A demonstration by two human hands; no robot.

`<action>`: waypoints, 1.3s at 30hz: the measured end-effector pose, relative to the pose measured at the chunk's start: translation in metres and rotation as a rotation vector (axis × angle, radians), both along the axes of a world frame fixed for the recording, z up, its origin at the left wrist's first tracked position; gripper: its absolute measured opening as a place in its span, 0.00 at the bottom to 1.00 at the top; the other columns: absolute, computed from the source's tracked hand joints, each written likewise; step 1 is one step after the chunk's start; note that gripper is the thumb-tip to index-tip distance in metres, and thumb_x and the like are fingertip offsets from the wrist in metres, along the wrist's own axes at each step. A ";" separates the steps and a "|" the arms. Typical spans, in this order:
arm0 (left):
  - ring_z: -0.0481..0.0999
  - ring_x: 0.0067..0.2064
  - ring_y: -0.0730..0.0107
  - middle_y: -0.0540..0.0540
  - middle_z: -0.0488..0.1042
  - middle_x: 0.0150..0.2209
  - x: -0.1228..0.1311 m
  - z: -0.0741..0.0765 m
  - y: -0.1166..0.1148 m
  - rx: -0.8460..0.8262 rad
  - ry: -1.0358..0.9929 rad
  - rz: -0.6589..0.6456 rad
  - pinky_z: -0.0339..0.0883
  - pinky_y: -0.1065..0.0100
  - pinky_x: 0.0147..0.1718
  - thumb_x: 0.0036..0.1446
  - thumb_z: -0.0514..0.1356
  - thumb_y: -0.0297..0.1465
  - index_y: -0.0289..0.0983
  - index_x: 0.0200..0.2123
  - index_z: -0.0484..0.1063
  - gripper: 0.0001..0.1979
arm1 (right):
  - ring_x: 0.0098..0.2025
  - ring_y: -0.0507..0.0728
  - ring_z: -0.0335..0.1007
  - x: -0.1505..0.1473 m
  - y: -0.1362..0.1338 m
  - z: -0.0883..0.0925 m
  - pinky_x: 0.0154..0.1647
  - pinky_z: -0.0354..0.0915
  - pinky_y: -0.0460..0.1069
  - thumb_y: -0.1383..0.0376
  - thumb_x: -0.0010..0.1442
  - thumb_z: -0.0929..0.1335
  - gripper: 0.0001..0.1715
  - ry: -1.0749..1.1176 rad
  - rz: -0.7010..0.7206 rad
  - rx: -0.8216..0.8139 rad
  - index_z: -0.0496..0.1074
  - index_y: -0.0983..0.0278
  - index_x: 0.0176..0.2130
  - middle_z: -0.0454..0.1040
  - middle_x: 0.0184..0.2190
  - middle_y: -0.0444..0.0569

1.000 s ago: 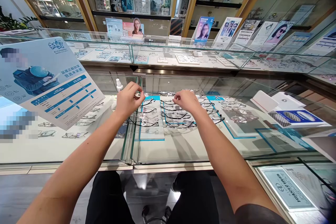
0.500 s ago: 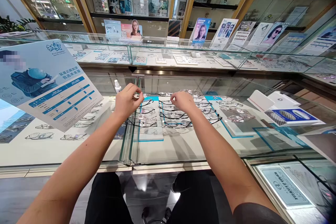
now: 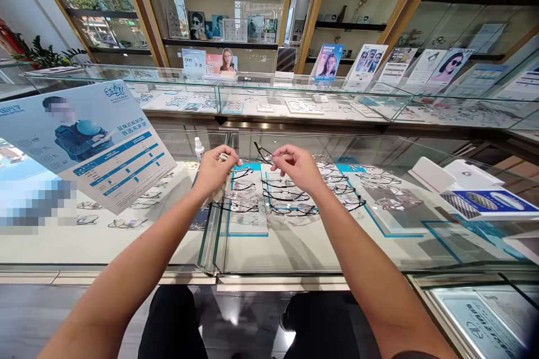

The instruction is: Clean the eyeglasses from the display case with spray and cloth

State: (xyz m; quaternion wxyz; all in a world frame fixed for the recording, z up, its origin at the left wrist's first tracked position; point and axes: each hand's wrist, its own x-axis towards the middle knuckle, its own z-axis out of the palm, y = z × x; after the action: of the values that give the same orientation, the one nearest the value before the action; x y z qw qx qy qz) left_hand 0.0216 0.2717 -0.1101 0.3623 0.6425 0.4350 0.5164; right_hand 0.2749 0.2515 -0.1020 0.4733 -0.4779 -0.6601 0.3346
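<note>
My right hand (image 3: 297, 168) is closed in a pinch on a pair of eyeglasses (image 3: 264, 152). A dark temple sticks up to the left of the fingers, and the hand hides much of the frame. My left hand (image 3: 218, 173) is closed, thumb and fingertips together, with something small and pale at the fingers that I cannot make out. Below and between the hands, several dark-framed glasses (image 3: 290, 197) lie in rows at the glass display case (image 3: 295, 247). Just behind my left hand stands a white spray bottle (image 3: 199, 147).
A large printed card (image 3: 126, 151) stands tilted at the left. On the right is an open white and blue box (image 3: 484, 202). Across the aisle runs another glass counter (image 3: 252, 95) with frames and upright posters. A lower glass case (image 3: 467, 308) borders my right side.
My right hand has lifted and turned, and the dark temple of the eyeglasses now shows beside its fingers. My left hand stays pinched. The whole view has shifted, with the scene lower and further right.
</note>
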 end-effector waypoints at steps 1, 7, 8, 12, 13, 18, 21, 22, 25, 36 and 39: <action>0.63 0.24 0.75 0.50 0.79 0.28 0.002 0.002 -0.001 -0.102 -0.058 -0.067 0.54 0.69 0.25 0.56 0.64 0.36 0.38 0.31 0.74 0.07 | 0.24 0.53 0.72 -0.004 -0.002 -0.001 0.31 0.69 0.50 0.57 0.63 0.72 0.10 0.042 0.038 0.010 0.75 0.60 0.40 0.84 0.28 0.47; 0.61 0.21 0.77 0.50 0.77 0.26 0.008 0.007 -0.004 -0.450 -0.252 -0.303 0.51 0.70 0.21 0.46 0.67 0.37 0.38 0.29 0.72 0.10 | 0.27 0.54 0.76 -0.019 -0.009 -0.008 0.33 0.74 0.52 0.56 0.63 0.74 0.11 0.148 0.186 -0.006 0.75 0.60 0.41 0.85 0.32 0.48; 0.61 0.22 0.78 0.51 0.77 0.27 0.008 0.007 -0.004 -0.479 -0.275 -0.317 0.51 0.71 0.21 0.45 0.68 0.36 0.37 0.29 0.73 0.10 | 0.28 0.54 0.76 -0.020 -0.010 -0.009 0.33 0.74 0.52 0.57 0.63 0.74 0.10 0.160 0.195 -0.009 0.75 0.60 0.41 0.85 0.32 0.47; 0.60 0.23 0.79 0.52 0.73 0.26 0.007 0.007 -0.004 -0.558 -0.316 -0.337 0.50 0.72 0.22 0.41 0.69 0.33 0.36 0.29 0.75 0.10 | 0.30 0.55 0.79 -0.024 -0.012 -0.009 0.35 0.75 0.52 0.59 0.62 0.75 0.09 0.174 0.194 0.011 0.76 0.60 0.40 0.86 0.33 0.47; 0.60 0.23 0.79 0.52 0.73 0.25 0.006 0.007 -0.004 -0.569 -0.314 -0.337 0.50 0.72 0.22 0.40 0.70 0.33 0.36 0.29 0.75 0.11 | 0.30 0.55 0.79 -0.025 -0.013 -0.009 0.35 0.76 0.52 0.59 0.62 0.75 0.08 0.168 0.194 0.019 0.76 0.59 0.40 0.86 0.33 0.47; 0.59 0.24 0.78 0.53 0.68 0.23 0.006 0.007 -0.005 -0.607 -0.277 -0.335 0.50 0.72 0.22 0.40 0.72 0.33 0.36 0.27 0.75 0.12 | 0.30 0.55 0.81 -0.029 -0.017 -0.008 0.37 0.74 0.52 0.60 0.61 0.75 0.08 0.119 0.194 0.056 0.77 0.60 0.40 0.85 0.33 0.46; 0.60 0.24 0.78 0.53 0.69 0.24 0.006 0.007 -0.005 -0.628 -0.262 -0.349 0.51 0.72 0.23 0.41 0.74 0.35 0.36 0.28 0.76 0.14 | 0.31 0.55 0.81 -0.030 -0.019 -0.007 0.37 0.72 0.52 0.61 0.62 0.74 0.06 0.084 0.211 0.091 0.77 0.60 0.40 0.84 0.33 0.45; 0.60 0.24 0.78 0.53 0.70 0.24 0.006 0.007 -0.005 -0.632 -0.260 -0.351 0.52 0.72 0.23 0.41 0.75 0.36 0.36 0.29 0.76 0.15 | 0.31 0.55 0.80 -0.031 -0.019 -0.007 0.36 0.72 0.51 0.62 0.62 0.73 0.05 0.069 0.215 0.107 0.77 0.60 0.40 0.84 0.33 0.45; 0.64 0.25 0.78 0.52 0.72 0.25 0.005 0.007 -0.005 -0.637 -0.249 -0.363 0.53 0.72 0.24 0.41 0.77 0.38 0.35 0.31 0.78 0.18 | 0.32 0.55 0.79 -0.031 -0.019 -0.008 0.36 0.71 0.51 0.63 0.64 0.72 0.03 0.010 0.204 0.164 0.77 0.60 0.40 0.83 0.32 0.45; 0.71 0.25 0.73 0.53 0.77 0.26 0.007 0.003 -0.008 -0.627 -0.218 -0.395 0.58 0.70 0.26 0.36 0.82 0.44 0.38 0.35 0.77 0.27 | 0.31 0.55 0.76 -0.033 -0.021 -0.011 0.36 0.70 0.51 0.62 0.68 0.69 0.08 -0.225 0.155 0.338 0.80 0.56 0.42 0.85 0.37 0.46; 0.70 0.25 0.73 0.53 0.75 0.25 0.008 0.003 -0.008 -0.603 -0.244 -0.371 0.58 0.70 0.26 0.37 0.82 0.44 0.38 0.34 0.76 0.26 | 0.33 0.56 0.76 -0.034 -0.022 -0.011 0.37 0.71 0.52 0.62 0.69 0.69 0.08 -0.230 0.167 0.356 0.81 0.55 0.42 0.85 0.37 0.46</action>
State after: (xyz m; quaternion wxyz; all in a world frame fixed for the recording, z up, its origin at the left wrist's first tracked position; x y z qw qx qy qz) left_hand 0.0298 0.2635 -0.1070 0.6719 0.5086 0.3974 0.3632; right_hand 0.2406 0.2294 -0.1128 0.4422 -0.3655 -0.7957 0.1943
